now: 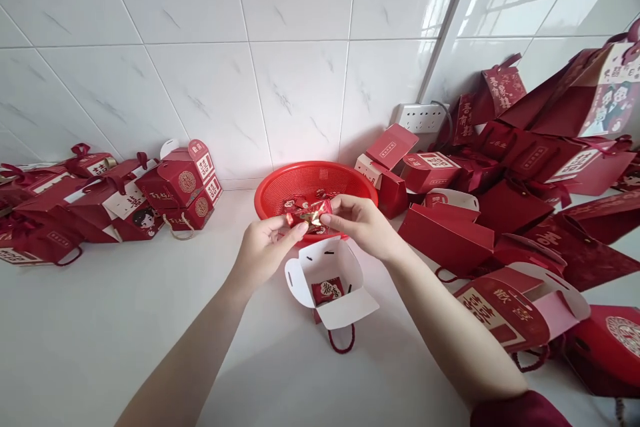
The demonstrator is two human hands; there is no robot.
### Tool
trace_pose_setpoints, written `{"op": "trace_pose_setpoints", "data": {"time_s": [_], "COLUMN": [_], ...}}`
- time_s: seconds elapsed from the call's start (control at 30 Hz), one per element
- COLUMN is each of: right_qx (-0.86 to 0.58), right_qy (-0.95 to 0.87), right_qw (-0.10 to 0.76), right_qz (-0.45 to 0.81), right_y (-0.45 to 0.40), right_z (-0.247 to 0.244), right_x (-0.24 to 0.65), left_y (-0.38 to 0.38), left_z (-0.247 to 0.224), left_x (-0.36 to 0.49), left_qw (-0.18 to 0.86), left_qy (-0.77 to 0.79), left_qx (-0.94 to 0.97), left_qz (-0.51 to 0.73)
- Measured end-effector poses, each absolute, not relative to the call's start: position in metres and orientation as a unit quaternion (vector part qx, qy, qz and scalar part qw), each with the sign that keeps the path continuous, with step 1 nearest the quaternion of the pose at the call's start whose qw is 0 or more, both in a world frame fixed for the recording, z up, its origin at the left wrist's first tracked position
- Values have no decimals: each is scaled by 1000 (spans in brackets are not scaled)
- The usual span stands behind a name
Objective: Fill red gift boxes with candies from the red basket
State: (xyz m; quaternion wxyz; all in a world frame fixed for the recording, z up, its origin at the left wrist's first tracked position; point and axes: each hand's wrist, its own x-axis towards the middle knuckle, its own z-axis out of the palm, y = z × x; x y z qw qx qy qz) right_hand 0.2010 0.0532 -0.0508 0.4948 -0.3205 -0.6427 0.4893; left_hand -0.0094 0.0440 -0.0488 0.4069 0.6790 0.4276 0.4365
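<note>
Between the fingertips of both hands is a red and gold wrapped candy (311, 214). My left hand (265, 250) pinches its left end, and my right hand (361, 223) grips its right end. Behind and below the hands stands a red plastic basket (270, 192) with more wrapped candies (301, 202) inside. Nearer to me is an open gift box (345, 313), white inside, its flaps spread and a dark red cord handle (342, 349) lying in front. In the box rests a red packet (327, 290) with a pale printed patch.
Several closed red gift boxes (175, 187) stand together at the left by the tiled wall (300, 80). Many red boxes, some with lids up (445, 230), crowd the right side of the white counter (150, 320). A white power strip (421, 118) sits against the wall behind them.
</note>
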Motion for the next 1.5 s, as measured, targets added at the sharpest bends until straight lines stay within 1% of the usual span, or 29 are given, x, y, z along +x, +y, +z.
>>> {"op": "trace_pose_setpoints", "data": {"time_s": [0.1,0.17,0.27,0.5,0.9,1.07,1.3,1.5], "right_qx": [-298,-283,-267,-251,-214,-231,-276,-277], "right_qy": [-630,-635,-635,-626,-618,-617,-626,-618], "right_qw": [476,455,456,427,412,427,437,431], "right_qz": [537,557,563,603,634,619,584,596], "right_y": [33,27,22,20,23,24,24,24], "right_z": [-49,-49,-50,-51,-57,-58,-57,-58], "right_x": [204,207,208,214,218,216,215,215], "left_y": [37,35,34,28,31,30,32,29], "left_z": [-50,-51,-50,-39,-37,-36,-41,-42], "left_x": [-5,-4,-2,0,0,-1,-6,-6], "left_qw": [483,509,542,559,604,566,431,394], "left_qy": [398,384,350,343,282,308,392,397], "left_qx": [658,657,660,665,659,680,729,732], "left_qz": [419,402,386,358,349,349,358,389]}}
